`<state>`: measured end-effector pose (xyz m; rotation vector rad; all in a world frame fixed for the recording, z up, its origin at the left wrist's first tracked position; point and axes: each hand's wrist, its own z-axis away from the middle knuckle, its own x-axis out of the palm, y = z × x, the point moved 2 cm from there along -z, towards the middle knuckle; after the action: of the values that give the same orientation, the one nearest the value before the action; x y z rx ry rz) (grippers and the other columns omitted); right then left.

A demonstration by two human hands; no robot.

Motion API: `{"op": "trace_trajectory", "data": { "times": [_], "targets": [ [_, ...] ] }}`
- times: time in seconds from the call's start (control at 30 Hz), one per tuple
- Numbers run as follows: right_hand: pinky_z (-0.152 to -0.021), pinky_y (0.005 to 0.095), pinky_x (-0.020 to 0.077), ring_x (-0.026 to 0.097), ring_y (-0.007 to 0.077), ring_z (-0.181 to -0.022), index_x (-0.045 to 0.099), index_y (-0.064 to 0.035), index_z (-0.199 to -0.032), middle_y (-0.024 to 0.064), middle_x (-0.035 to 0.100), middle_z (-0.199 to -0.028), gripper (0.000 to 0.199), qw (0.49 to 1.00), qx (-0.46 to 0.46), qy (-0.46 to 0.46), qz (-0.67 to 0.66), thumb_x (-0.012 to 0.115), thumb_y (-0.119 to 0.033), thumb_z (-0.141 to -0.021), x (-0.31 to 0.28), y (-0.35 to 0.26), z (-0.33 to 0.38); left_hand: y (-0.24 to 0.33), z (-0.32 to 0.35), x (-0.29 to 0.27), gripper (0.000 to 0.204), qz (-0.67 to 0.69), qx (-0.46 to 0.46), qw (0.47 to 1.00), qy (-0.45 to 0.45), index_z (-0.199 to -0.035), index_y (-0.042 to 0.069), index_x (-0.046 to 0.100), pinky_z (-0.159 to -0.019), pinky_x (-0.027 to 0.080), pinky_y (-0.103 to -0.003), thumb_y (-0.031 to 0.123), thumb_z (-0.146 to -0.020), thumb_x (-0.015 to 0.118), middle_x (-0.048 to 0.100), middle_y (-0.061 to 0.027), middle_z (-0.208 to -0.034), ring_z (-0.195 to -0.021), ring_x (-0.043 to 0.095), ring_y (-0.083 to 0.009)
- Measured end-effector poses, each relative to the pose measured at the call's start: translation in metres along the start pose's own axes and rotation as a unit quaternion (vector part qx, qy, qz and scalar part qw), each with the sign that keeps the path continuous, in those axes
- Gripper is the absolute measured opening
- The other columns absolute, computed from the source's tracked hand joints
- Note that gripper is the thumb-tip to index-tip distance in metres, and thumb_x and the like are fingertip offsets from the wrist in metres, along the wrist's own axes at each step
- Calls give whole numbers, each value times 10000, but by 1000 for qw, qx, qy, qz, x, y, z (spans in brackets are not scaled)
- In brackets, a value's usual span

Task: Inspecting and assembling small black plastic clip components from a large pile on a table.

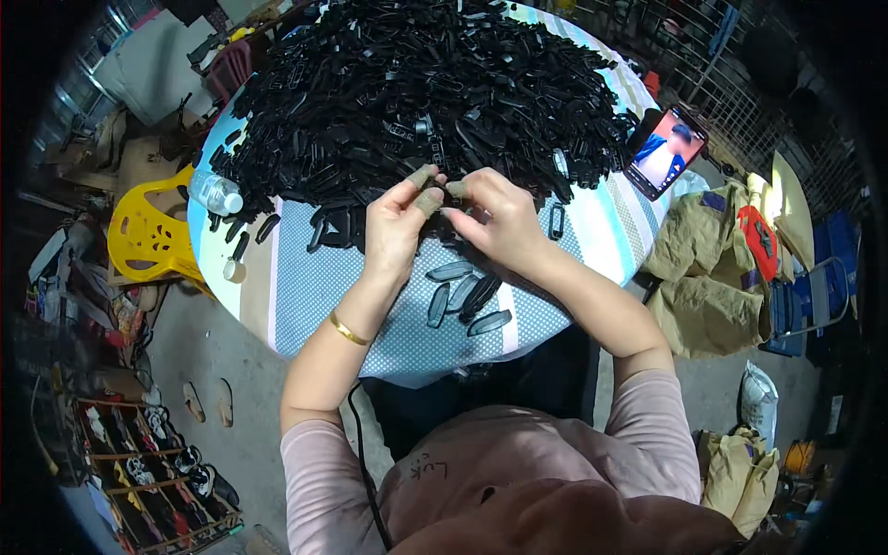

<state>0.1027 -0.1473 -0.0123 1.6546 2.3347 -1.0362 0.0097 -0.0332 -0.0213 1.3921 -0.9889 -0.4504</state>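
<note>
My left hand (392,231) and my right hand (502,217) meet at the near edge of a large heap of small black plastic parts (435,83). The fingers of both are bent and pinched together, with tan covers on some fingertips. Whatever lies between them is small and dark, and I cannot make it out against the heap. Just below the hands, several long oval black pieces (450,270) lie loose on the patterned tablecloth (319,296). A gold bangle (348,329) circles my left wrist.
A lit phone (666,153) leans at the table's right edge. On the left edge lies a clear plastic bottle (215,192), beside a yellow plastic chair (148,231). Tan sacks (708,314) stand to the right. A shoe rack (153,472) is at the lower left.
</note>
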Motion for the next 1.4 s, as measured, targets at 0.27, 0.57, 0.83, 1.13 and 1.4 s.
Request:
{"op": "trace_trajectory", "data": {
  "times": [0.27, 0.57, 0.83, 1.13, 1.4],
  "targets": [
    [-561, 280, 452, 571, 181, -583, 603, 38, -846, 107, 606, -689, 275, 928, 226, -192, -226, 676, -215, -765, 5, 12, 1, 16, 1, -6, 238, -92, 19, 990, -103, -1037, -44, 616, -807, 460, -237, -37, -810, 544, 624, -81, -1025, -897, 583, -128],
    [-553, 299, 449, 592, 238, -593, 617, 14, -819, 146, 606, -709, 251, 971, 88, -221, -19, 687, -218, -756, 5, 14, -4, 11, -8, -15, 246, -68, -35, 992, -96, -1066, -47, 586, -837, 451, -267, -4, -828, 540, 632, -101, -973, -903, 583, -154],
    [-591, 269, 481, 611, 143, -642, 661, -15, -850, 93, 657, -752, 167, 979, 198, -25, -35, 624, -168, -794, -35, 68, -14, 20, 12, 9, 239, -476, 35, 818, -321, -926, 12, 639, -652, 477, -284, 98, -708, 684, 655, -106, -840, -725, 625, -176],
    [-622, 373, 488, 582, 280, -749, 583, -22, -957, 105, 523, -831, 253, 954, 23, -154, 257, 627, -89, -717, -1, 26, 1, 30, -11, -15, 186, -531, 181, 824, -86, -879, -5, 650, -730, 470, -321, 84, -716, 640, 633, -133, -855, -803, 587, -266],
    [-660, 367, 488, 571, 284, -769, 571, -23, -840, 96, 537, -887, 177, 940, 22, -167, 296, 625, -57, -675, -5, 28, 3, 1, -20, -2, 295, -655, 266, 704, -74, -969, -13, 576, -808, 432, -370, 19, -684, 643, 537, -141, -934, -906, 502, -321]
  ]
}}
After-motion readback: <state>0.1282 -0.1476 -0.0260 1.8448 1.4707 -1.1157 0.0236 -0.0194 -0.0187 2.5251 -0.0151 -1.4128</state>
